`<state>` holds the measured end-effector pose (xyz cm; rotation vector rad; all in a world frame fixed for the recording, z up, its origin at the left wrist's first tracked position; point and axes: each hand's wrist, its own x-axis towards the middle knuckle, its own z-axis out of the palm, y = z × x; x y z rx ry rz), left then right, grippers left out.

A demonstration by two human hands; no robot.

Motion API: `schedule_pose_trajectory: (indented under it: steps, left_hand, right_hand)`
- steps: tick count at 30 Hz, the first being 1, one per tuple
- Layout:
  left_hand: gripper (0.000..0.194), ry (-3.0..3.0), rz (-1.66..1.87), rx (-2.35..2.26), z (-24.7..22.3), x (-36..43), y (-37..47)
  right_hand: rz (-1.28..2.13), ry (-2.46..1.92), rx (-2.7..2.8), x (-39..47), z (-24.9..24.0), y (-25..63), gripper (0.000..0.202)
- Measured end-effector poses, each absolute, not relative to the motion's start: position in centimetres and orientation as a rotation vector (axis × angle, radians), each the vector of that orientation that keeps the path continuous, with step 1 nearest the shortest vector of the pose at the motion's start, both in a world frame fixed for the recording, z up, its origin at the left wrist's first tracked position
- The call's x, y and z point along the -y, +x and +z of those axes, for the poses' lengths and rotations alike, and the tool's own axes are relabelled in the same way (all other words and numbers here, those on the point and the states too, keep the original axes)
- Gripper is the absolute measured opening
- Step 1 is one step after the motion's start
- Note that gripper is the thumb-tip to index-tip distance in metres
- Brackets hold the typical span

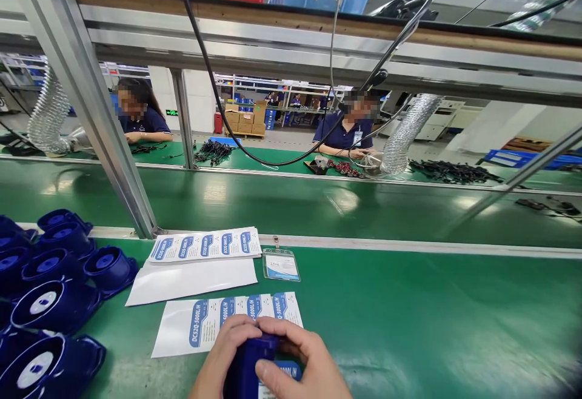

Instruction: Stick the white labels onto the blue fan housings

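Both of my hands are wrapped round a dark blue plastic housing (245,370) at the bottom middle. My left hand (222,359) grips its left side, fingers bent over the top. My right hand (304,359) holds the right side, its thumb on the near face by a blue and white label (288,370) that is partly hidden. Just beyond my hands lies a sheet of labels (179,329) printed in blue and white. Farther back are a stack of label sheets (204,246) and a blank white sheet (191,282).
Several blue housings (57,302) crowd the left of the green table (409,326). A badge in a clear holder (280,265) lies behind the labels. A metal post (91,96) rises at the left. Across the belt (273,199), two people sit at another bench; cables (213,83) hang in front.
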<state>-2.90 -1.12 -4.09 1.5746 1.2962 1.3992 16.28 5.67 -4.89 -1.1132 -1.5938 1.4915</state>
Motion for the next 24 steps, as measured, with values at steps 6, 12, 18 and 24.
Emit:
schedule_pose_trajectory:
  steps: [6, 12, 18, 24]
  left_hand:
    - [0.03, 1.495, 1.506, -1.22, -4.6, 0.1, -3.2]
    - [0.031, 1.365, 1.573, -1.19, -4.5, -0.6, -3.1]
    - [0.042, 1.163, 1.707, -1.155, -5.1, -0.6, -3.8]
    - [0.069, 0.724, 1.726, -1.089, -5.5, -1.8, -3.2]
  right_hand:
    - [1.595, -1.058, 1.757, -6.2, -5.0, 16.7, 0.066]
    - [1.678, -1.032, 1.749, -5.9, -2.4, 16.9, 0.084]
    - [1.752, -0.981, 1.537, -7.1, -2.7, 15.4, 0.089]
    - [1.927, -0.912, 1.258, -6.1, -5.0, 13.1, 0.111]
